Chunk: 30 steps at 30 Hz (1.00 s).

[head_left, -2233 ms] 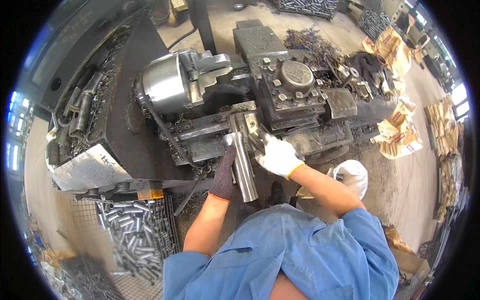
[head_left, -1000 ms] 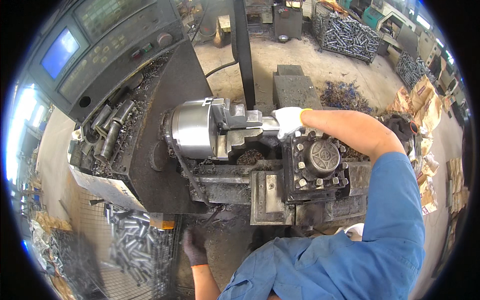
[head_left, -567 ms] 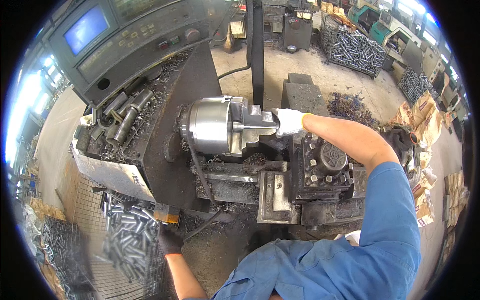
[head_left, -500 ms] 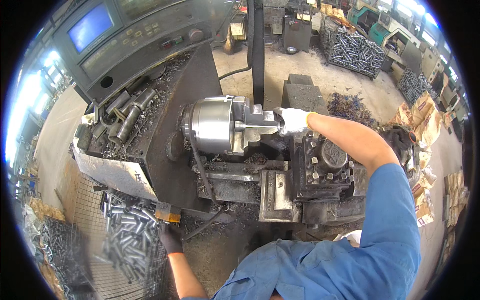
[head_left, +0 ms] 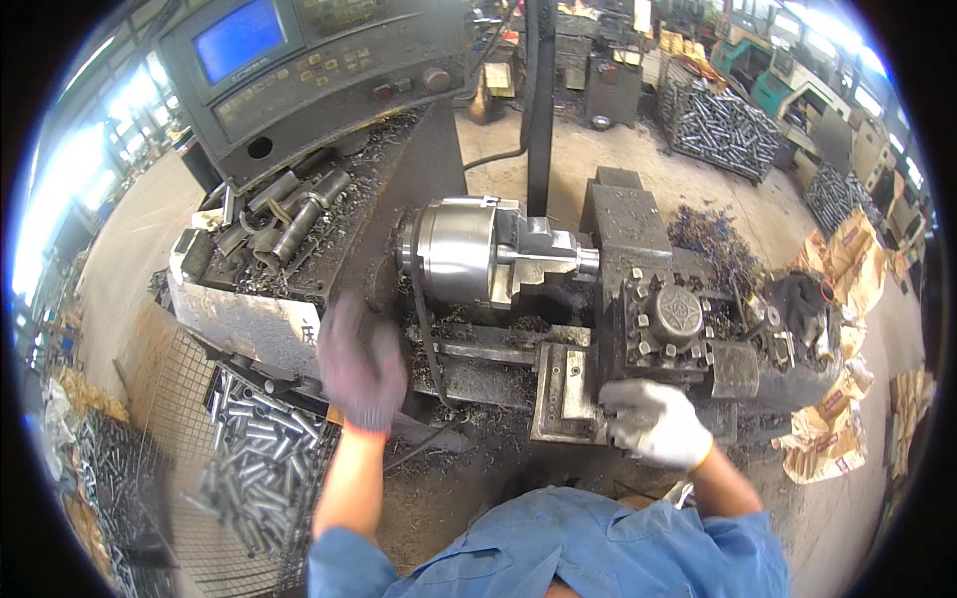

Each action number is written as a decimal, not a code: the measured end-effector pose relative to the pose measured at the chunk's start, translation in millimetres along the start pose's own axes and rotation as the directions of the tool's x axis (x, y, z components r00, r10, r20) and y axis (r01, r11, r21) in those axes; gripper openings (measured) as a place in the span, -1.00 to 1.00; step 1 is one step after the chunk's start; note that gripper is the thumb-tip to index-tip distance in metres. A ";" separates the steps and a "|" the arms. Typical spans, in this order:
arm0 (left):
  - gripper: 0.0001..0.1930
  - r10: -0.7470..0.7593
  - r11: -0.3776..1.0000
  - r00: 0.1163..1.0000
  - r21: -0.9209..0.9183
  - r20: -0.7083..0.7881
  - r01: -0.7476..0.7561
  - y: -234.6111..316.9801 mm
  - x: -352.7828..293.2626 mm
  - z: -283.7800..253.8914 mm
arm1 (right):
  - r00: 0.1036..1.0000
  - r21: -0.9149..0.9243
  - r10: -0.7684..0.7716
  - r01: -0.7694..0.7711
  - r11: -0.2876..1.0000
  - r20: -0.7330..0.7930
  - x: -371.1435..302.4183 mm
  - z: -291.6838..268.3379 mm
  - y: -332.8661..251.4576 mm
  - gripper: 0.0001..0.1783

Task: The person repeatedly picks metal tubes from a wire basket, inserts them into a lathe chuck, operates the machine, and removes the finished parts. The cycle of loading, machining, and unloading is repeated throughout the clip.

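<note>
My left hand (head_left: 363,367), in a dark purplish glove, is raised in front of the lathe's headstock. Motion smears its fingers, and I see no thing in it. My right hand (head_left: 660,424), in a white glove with greyed fingertips, hovers at the near side of the tool post (head_left: 670,317), by the carriage (head_left: 565,392). Its fingers are bent but apart, with nothing visible between them. Left of the tool post, the shiny chuck (head_left: 457,251) has stepped jaws (head_left: 538,242) around a metal workpiece, whose round end (head_left: 588,261) points toward the tailstock side.
A control panel with a blue screen (head_left: 239,40) stands at upper left, above a ledge of metal pieces (head_left: 304,214) and chips. A wire bin of cut tubes (head_left: 261,463) sits at lower left. Brown paper sacks (head_left: 822,424) lie on the right. A dark hose (head_left: 427,329) hangs before the chuck.
My right hand has left the chuck jaws and come back toward me, beside the tool post. My left hand has risen from the tube bin's edge to the headstock front. The view has shifted slightly.
</note>
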State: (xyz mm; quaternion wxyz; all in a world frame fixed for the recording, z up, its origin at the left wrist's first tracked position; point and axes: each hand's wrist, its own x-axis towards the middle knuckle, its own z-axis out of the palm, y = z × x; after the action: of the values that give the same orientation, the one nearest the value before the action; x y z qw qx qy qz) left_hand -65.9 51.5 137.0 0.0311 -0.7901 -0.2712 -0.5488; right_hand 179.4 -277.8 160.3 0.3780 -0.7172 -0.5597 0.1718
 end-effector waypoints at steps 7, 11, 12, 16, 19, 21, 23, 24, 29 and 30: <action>-0.03 -0.288 0.907 0.897 0.395 0.334 0.144 -10.5 220.5 157.9 | 0.974 -0.047 0.222 -0.220 0.974 0.045 -33.9 27.9 37.7 -0.57; -0.11 -0.350 0.863 0.834 0.493 0.426 0.110 -8.3 249.1 173.6 | 0.966 -0.057 0.185 -0.178 0.982 0.179 -37.7 24.1 48.7 -0.51; -0.13 -0.366 0.864 0.822 0.488 0.437 0.125 -4.6 242.1 166.7 | 0.945 -0.022 0.237 -0.239 0.971 0.226 -36.2 24.2 50.0 -0.50; -0.23 -0.079 0.996 0.967 0.051 0.243 0.068 24.0 146.1 126.2 | 0.926 0.197 0.142 -0.221 0.955 0.349 -14.4 31.9 55.8 -0.43; -0.28 -0.126 0.975 0.978 -0.159 0.166 0.153 41.5 36.0 88.9 | 0.914 0.150 -0.060 -0.001 0.989 0.402 8.2 54.6 61.3 -0.50; -0.31 -0.199 0.964 0.960 -0.139 0.197 0.228 42.2 -31.3 64.0 | 0.852 0.180 -0.039 -0.065 0.981 0.522 17.5 75.8 64.5 -0.54; -0.35 -0.373 0.896 0.887 -0.141 0.271 0.420 47.4 -106.9 36.4 | 0.825 0.148 -0.070 -0.016 0.989 0.560 19.5 97.8 66.2 -0.55; -0.35 -0.457 0.856 0.821 -0.082 0.341 0.510 52.3 -150.0 16.2 | 0.809 0.150 -0.084 -0.005 0.989 0.581 18.2 108.9 66.8 -0.54; -0.33 -0.886 0.272 0.014 0.496 0.463 0.824 110.2 -401.0 -139.7 | 0.692 0.212 -0.227 0.109 0.971 0.686 8.1 166.5 52.3 -0.55; -0.35 -0.922 0.089 -0.154 0.584 0.354 0.807 141.1 -451.0 -179.8 | 0.642 0.215 -0.222 0.091 0.972 0.734 8.9 179.8 48.4 -0.55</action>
State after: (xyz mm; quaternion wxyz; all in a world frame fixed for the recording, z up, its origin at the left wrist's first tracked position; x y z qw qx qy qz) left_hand -266.4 -308.8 -155.5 -0.3811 -0.5220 -0.7598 -0.0703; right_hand 94.4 -210.8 8.5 0.1808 -0.4977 -0.7102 0.4639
